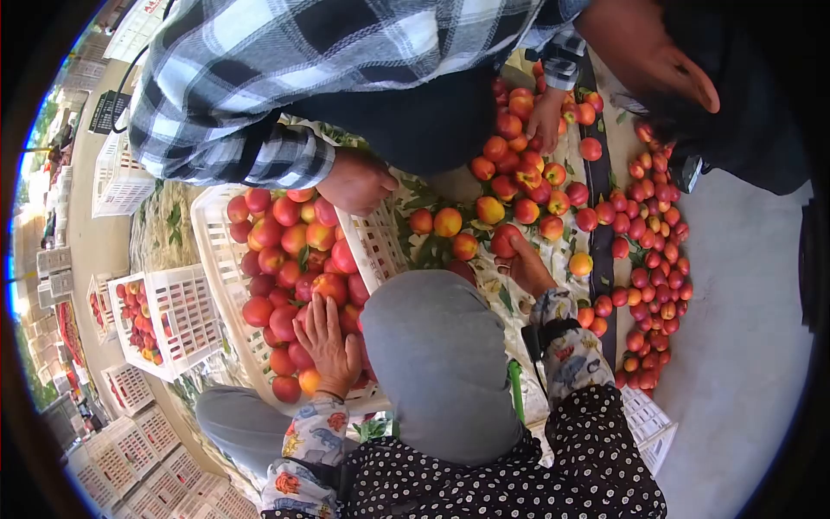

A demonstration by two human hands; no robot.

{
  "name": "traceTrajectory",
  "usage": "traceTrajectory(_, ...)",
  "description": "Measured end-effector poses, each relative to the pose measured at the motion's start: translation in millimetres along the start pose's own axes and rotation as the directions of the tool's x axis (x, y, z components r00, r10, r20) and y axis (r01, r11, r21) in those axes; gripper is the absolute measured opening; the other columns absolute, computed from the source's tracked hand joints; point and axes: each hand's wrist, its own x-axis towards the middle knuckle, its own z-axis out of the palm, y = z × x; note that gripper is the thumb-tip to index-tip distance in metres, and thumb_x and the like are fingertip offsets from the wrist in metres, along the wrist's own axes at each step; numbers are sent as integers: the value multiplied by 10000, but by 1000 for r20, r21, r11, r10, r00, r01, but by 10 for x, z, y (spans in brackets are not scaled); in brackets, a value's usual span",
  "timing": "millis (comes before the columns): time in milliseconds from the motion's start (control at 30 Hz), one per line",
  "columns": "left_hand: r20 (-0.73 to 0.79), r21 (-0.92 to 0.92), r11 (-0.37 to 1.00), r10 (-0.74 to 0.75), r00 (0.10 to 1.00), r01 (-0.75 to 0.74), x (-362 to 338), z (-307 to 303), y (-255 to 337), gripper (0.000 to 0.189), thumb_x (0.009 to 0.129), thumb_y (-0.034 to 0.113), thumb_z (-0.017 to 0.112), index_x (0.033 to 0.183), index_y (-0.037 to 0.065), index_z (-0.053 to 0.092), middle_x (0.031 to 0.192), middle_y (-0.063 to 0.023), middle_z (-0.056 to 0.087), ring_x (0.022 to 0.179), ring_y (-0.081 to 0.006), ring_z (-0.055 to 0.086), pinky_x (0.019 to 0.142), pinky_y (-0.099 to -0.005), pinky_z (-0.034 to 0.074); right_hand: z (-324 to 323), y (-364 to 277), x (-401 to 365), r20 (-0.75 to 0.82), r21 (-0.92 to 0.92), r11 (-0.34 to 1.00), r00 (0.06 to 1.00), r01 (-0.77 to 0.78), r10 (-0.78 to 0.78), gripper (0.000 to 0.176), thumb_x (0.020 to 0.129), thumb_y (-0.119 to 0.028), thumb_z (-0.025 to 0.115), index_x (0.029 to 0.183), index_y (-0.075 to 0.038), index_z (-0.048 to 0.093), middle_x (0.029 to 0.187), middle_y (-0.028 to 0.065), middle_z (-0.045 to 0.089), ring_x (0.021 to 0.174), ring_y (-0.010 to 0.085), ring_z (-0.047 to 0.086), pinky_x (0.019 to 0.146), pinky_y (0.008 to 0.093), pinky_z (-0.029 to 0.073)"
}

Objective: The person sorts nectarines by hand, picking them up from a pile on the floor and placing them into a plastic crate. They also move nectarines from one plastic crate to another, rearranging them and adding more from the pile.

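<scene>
My left hand (332, 344) lies with spread fingers on the nectarines (283, 323) that fill a white plastic crate (229, 294). Its fingertips touch one red-orange nectarine (329, 286) near the crate's inner side. To the right, my right hand (529, 270) has its fingers closed around a red nectarine (504, 241), above loose fruit and leaves on a pale sheet. Between my forearms, a rounded grey cloth shape (432, 355) hides part of the crate and sheet. Floral sleeves cover both forearms, and a black strap circles my right wrist.
Opposite, a person in a plaid shirt (346, 52) has one hand (359, 182) by the crate's far side, another (546, 119) among loose nectarines. A third hand (683, 78) is upper right. More nectarines (653, 259) pile right. Filled crates (181, 320) and stacked crates (143, 458) stand left.
</scene>
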Motion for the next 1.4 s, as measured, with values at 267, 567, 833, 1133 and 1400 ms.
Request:
traceTrajectory(267,-67,-56,998,26,997,-30,-4,-29,17,761,856,313,493,1548,40,332,1633,-166,270,1500,-326,244,1224,-551,-1,284,-498,-982,398,539,842,890,-30,-223,732,947,-661,518,1441,-126,447,1255,151,617,942,264,600,664,332,462)
traceTrajectory(567,-178,-264,962,29,984,-76,-41,-63,-91,700,907,311,592,1522,59,376,1612,-165,303,1496,-335,263,1227,-562,86,1456,-1870,-1915,535,-47,883,758,467,-373,887,832,-641,699,1429,-65,388,1155,179,633,681,214,596,527,272,422)
traceTrajectory(833,-194,-215,973,-122,973,80,-186,-214,-576,679,915,298,600,1497,20,386,1586,-166,341,1492,-332,271,1230,-542,125,3868,-2332,-2137,752,-643,229,659,731,6,777,729,-383,803,1365,-80,476,1194,141,603,1063,217,622,931,338,523)
traceTrajectory(1133,-188,-260,965,-86,978,35,-281,-118,-694,626,915,275,602,1462,15,443,1556,-171,384,1491,-315,283,1226,-537,165,4595,-637,-344,805,-472,-88,470,877,361,762,826,-330,757,1449,-62,411,1311,297,568,1211,444,579,1036,453,465)
traceTrajectory(1400,-217,-386,914,-218,952,121,-208,-100,-699,656,868,215,641,1449,-14,436,1546,-220,365,1477,-374,287,1225,-517,182,4351,-51,-121,829,-529,-74,534,845,165,695,963,-396,564,1505,-26,332,1413,314,483,1301,446,490,1095,474,402)
